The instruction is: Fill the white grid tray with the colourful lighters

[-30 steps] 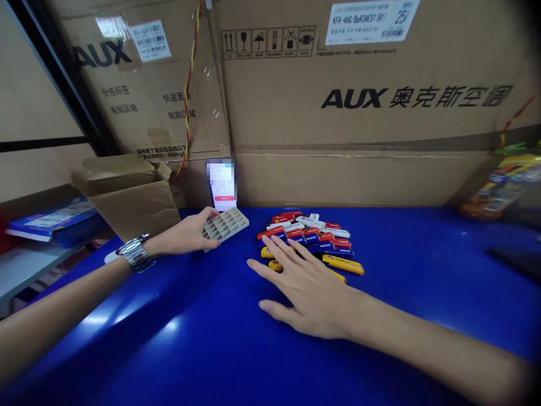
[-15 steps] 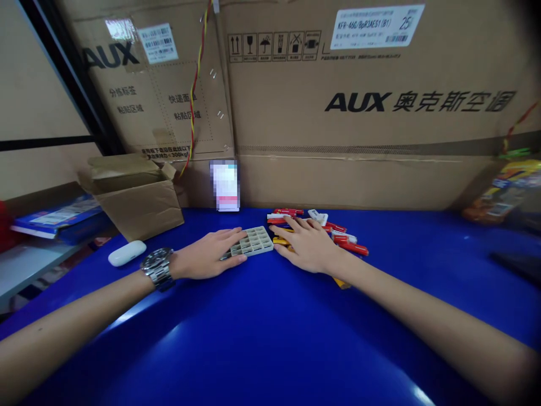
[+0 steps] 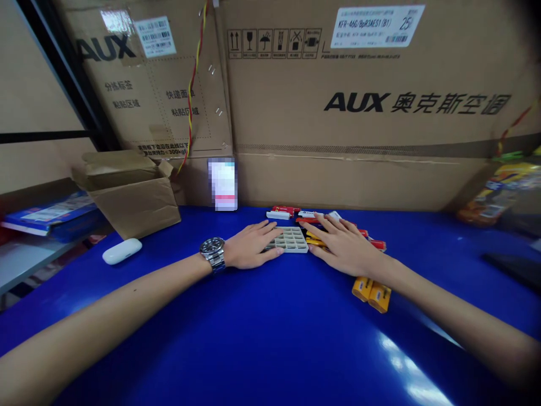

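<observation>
My left hand (image 3: 252, 246) lies with its fingers stretched out over the left part of a pale plastic tray (image 3: 297, 241) with small square compartments. The thumb rests along the tray's near edge. A steel watch (image 3: 214, 252) is on that wrist. To the right, my right hand (image 3: 344, 245) is flat and spread over a pile of slim plastic items, covering many of them. Red ones (image 3: 379, 245), white ones (image 3: 278, 215) and yellow ones (image 3: 379, 297) stick out around it; their exact kind I cannot make out. Its fingertips are near the tray's right edge.
A white rounded case (image 3: 122, 251) lies on the blue table (image 3: 236, 332) at left, near an open cardboard box (image 3: 135, 203). Behind, a phone (image 3: 223, 184) leans against large cartons (image 3: 359, 175). A dark flat object (image 3: 513, 276) and a snack bag (image 3: 490, 194) are at right.
Both hands have moved right, the left with the tray and the right over the pile. Items have shifted right with it, and two yellow ends now show below the right wrist.
</observation>
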`<state>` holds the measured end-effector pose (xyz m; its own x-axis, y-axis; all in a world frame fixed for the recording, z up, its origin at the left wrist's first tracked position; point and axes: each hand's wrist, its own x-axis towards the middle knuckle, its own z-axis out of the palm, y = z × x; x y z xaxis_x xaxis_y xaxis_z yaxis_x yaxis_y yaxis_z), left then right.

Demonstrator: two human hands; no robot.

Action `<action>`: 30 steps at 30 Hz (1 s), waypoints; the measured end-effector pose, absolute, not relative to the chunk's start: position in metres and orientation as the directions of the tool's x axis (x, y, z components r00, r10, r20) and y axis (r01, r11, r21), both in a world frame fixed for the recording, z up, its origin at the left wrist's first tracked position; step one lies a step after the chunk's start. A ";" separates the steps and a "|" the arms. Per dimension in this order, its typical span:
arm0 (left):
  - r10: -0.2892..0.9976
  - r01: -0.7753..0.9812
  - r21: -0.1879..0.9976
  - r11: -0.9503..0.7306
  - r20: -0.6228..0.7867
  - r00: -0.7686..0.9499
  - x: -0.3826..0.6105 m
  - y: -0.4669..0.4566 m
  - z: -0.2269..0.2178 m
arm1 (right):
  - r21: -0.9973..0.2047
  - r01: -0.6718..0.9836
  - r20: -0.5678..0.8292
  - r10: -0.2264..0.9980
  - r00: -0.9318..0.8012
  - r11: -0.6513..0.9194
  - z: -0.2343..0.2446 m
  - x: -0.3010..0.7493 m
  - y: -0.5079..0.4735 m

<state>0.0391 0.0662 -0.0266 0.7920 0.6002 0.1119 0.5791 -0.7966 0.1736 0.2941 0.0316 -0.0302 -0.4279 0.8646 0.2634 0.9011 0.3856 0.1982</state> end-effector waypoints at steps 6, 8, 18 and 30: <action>0.693 0.666 0.192 -0.721 0.224 0.685 0.040 0.055 -0.028 | 0.134 0.891 0.415 0.792 -0.448 0.434 -0.020 0.300 0.028; 0.748 0.707 0.244 -0.664 0.228 0.623 0.036 0.050 -0.028 | 0.148 0.874 0.416 0.772 -0.480 0.464 -0.016 0.298 0.025; 0.764 0.696 0.316 -0.645 0.281 0.581 0.030 0.041 -0.033 | 0.273 0.829 0.377 0.739 -0.559 0.487 -0.025 0.286 0.030; 0.776 0.703 0.328 -0.631 0.258 0.576 0.028 0.040 -0.031 | -0.830 0.328 0.474 0.880 -0.011 0.451 -0.013 0.276 0.018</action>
<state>0.0284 0.0396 -0.0307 0.5759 0.7759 0.2575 0.7031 -0.6308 0.3284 0.2756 0.0178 -0.0131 -0.0112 0.8805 0.4739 0.3277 0.4510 -0.8302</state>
